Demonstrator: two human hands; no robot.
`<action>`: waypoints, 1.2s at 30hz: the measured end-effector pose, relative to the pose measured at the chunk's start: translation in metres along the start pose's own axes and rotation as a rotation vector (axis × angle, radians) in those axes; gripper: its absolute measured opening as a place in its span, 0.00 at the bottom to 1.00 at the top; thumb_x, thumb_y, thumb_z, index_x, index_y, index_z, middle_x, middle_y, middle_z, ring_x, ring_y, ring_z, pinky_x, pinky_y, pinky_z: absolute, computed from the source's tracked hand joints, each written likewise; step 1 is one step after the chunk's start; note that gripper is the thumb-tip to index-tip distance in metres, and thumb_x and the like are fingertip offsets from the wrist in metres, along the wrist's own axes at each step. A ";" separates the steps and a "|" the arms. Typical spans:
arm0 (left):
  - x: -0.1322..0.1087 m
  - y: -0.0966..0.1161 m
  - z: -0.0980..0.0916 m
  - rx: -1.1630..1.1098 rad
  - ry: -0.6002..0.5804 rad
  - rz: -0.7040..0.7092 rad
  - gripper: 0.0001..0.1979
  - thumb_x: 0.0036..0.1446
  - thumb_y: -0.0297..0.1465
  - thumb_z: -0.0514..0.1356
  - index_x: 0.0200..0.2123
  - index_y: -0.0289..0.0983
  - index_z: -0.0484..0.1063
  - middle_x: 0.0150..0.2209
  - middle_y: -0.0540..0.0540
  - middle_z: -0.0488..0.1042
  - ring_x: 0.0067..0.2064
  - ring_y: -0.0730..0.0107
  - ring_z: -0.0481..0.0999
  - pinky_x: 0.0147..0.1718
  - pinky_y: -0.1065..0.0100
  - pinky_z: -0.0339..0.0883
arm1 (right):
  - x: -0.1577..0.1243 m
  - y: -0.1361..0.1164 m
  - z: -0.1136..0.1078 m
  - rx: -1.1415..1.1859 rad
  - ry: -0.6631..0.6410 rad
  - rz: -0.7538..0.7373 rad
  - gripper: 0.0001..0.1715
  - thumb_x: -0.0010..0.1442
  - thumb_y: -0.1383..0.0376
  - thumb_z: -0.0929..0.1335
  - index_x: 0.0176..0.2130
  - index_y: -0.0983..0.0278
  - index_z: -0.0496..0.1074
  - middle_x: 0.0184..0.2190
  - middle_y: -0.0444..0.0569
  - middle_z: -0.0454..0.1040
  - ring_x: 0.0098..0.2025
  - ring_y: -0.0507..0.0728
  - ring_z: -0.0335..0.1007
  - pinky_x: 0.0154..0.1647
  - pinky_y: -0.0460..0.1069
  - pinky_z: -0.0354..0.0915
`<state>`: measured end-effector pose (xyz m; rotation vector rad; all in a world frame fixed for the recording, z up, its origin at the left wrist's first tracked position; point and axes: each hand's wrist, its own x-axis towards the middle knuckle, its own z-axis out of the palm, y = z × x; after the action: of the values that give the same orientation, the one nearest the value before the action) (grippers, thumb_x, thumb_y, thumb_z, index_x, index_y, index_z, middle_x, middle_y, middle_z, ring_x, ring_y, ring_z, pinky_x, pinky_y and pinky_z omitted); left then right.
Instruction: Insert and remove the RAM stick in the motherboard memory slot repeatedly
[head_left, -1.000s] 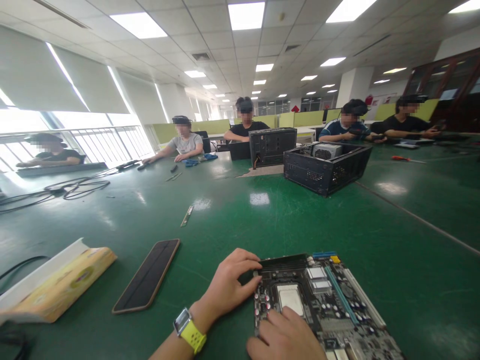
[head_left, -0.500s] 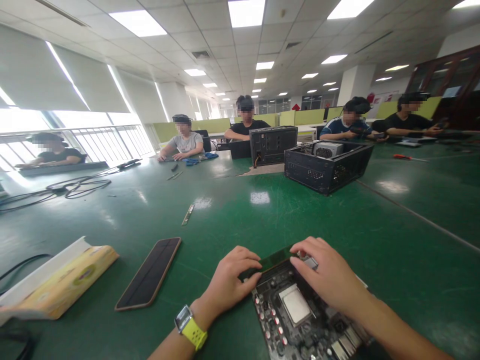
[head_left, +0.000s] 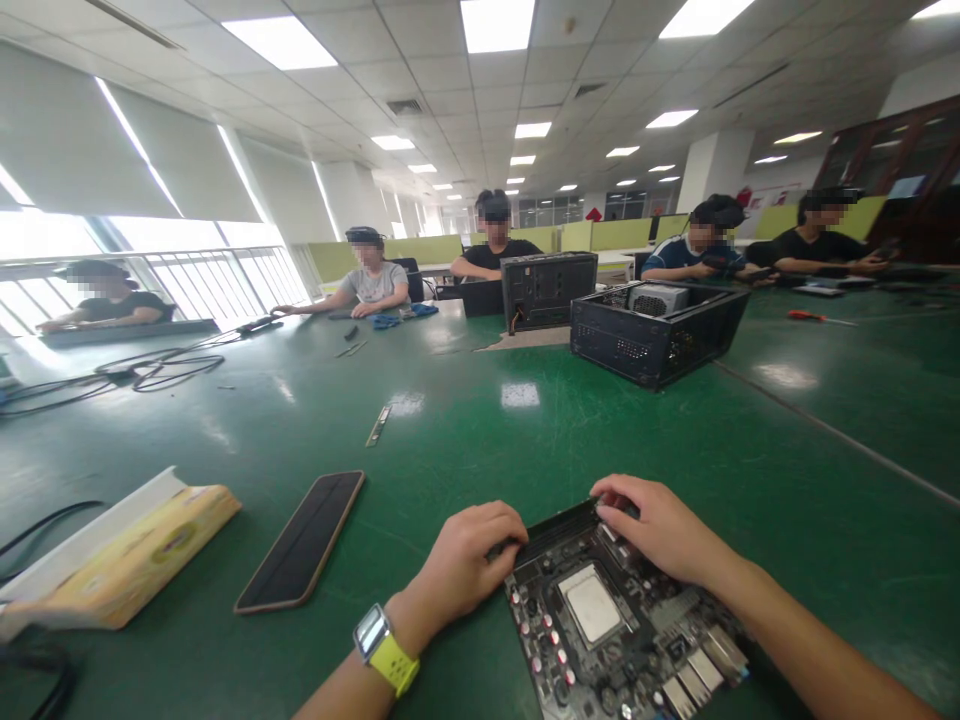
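A motherboard (head_left: 630,610) lies flat on the green table before me, with a silver processor (head_left: 592,603) near its middle. Long dark memory slots (head_left: 559,528) run along its far edge. My left hand (head_left: 476,545), with a yellow-strapped watch on the wrist, curls its fingers and thumb closed at the left end of these slots. At their right end my right hand (head_left: 649,520) pinches thumb and forefinger together. The fingers hide what lies between them. Whether a memory module sits in the slots, I cannot tell.
To the left lie a phone (head_left: 302,540) and a yellow tissue pack (head_left: 142,560). A memory stick (head_left: 379,426) lies farther off. Two computer cases (head_left: 652,335) (head_left: 549,290), cables (head_left: 127,375) and a red screwdriver (head_left: 817,318) are beyond. Several people sit around the table.
My right hand has shifted slightly right, widening the gap between my hands. The green strip seen between them earlier no longer shows; dark slots show there. A person opposite has stretched an arm toward the cables.
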<state>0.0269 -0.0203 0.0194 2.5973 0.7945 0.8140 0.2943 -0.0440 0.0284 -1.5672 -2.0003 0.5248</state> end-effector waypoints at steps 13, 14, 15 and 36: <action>-0.005 0.005 -0.005 -0.103 0.014 -0.114 0.07 0.56 0.25 0.55 0.38 0.37 0.70 0.32 0.48 0.73 0.32 0.72 0.71 0.33 0.71 0.66 | 0.003 0.002 0.009 0.063 0.058 -0.089 0.11 0.59 0.64 0.61 0.35 0.61 0.72 0.35 0.47 0.73 0.36 0.55 0.68 0.40 0.50 0.62; -0.005 0.005 -0.006 -0.106 -0.021 -0.106 0.08 0.56 0.26 0.56 0.39 0.37 0.70 0.32 0.48 0.73 0.32 0.72 0.71 0.34 0.71 0.66 | 0.004 0.002 0.008 0.056 0.046 -0.090 0.11 0.59 0.64 0.61 0.35 0.61 0.72 0.35 0.47 0.74 0.36 0.55 0.68 0.40 0.50 0.61; -0.005 0.005 -0.006 -0.104 -0.052 -0.099 0.09 0.56 0.26 0.57 0.40 0.37 0.71 0.33 0.48 0.74 0.33 0.71 0.72 0.34 0.70 0.66 | 0.004 0.003 0.006 0.042 0.031 -0.082 0.11 0.59 0.64 0.61 0.35 0.61 0.72 0.34 0.46 0.74 0.36 0.55 0.68 0.40 0.50 0.61; -0.003 0.000 -0.005 -0.090 0.040 -0.204 0.09 0.59 0.28 0.54 0.30 0.36 0.74 0.29 0.48 0.76 0.32 0.71 0.73 0.34 0.71 0.64 | 0.001 0.000 0.002 0.041 0.089 -0.089 0.10 0.60 0.65 0.62 0.38 0.61 0.73 0.35 0.46 0.75 0.37 0.55 0.68 0.40 0.50 0.61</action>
<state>0.0215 -0.0217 0.0219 2.3810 0.9921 0.8226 0.2932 -0.0430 0.0273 -1.4446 -1.9695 0.4508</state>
